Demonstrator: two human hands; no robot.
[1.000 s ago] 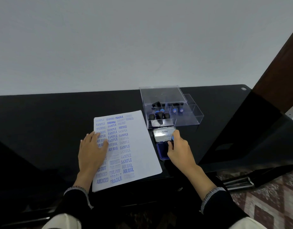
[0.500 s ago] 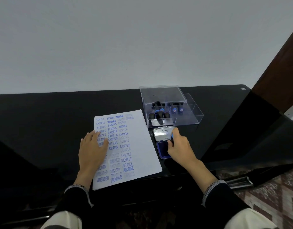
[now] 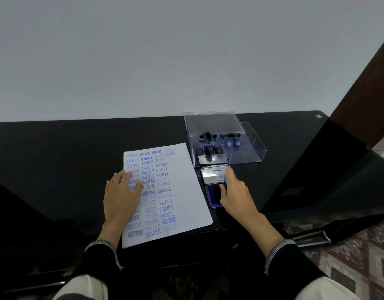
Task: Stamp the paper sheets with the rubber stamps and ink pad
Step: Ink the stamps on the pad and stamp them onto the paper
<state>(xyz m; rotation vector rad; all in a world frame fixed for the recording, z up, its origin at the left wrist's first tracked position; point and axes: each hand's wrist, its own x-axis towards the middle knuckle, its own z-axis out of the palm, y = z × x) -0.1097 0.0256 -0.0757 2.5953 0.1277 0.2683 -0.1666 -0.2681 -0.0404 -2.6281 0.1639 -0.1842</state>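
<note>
A stack of white paper sheets (image 3: 182, 191) lies on the black table (image 3: 57, 152), its top sheet covered with blue stamped words. My left hand (image 3: 122, 195) rests flat on the sheet's left side, fingers straight. To the right of the paper sits the open ink pad (image 3: 212, 197) with its silver lid (image 3: 213, 175) tipped back. My right hand (image 3: 236, 195) grips a rubber stamp (image 3: 225, 180) with a blue part showing between the fingers, held down over the blue pad. Most of the stamp is hidden by the hand.
A clear plastic box (image 3: 247, 152) stands behind the ink pad and holds several black and blue stamps (image 3: 208, 148); its clear lid (image 3: 212, 122) sits over the back. The table's near edge runs just below the paper. A patterned floor (image 3: 349, 256) shows at lower right.
My right hand has shifted slightly toward the ink pad's lid with the stamp. My left hand stays on the paper.
</note>
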